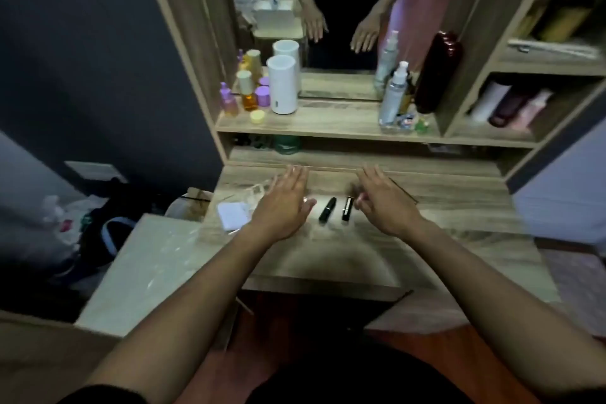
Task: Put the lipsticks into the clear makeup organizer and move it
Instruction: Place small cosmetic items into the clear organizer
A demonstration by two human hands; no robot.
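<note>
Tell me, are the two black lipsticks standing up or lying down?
Lying down. Both lipsticks rest flat on the wooden tabletop.

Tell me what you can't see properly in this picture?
Head view:
- Clear plastic makeup organizer: partly behind the left hand, transparent and blurred; its compartments can't be made out.
- Anything under the right hand: fingers blurred.
- Two black lipstick tubes: labels too small.
- Dark green jar: shadowed beneath the shelf.

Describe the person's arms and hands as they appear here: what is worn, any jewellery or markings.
Both forearms are bare from the wrists back. The left hand and right hand wear no gloves, and no rings, watch or bracelets are visible, though the picture is blurred. A dark sleeve edge shows on the left upper arm at the bottom of the frame.
</note>
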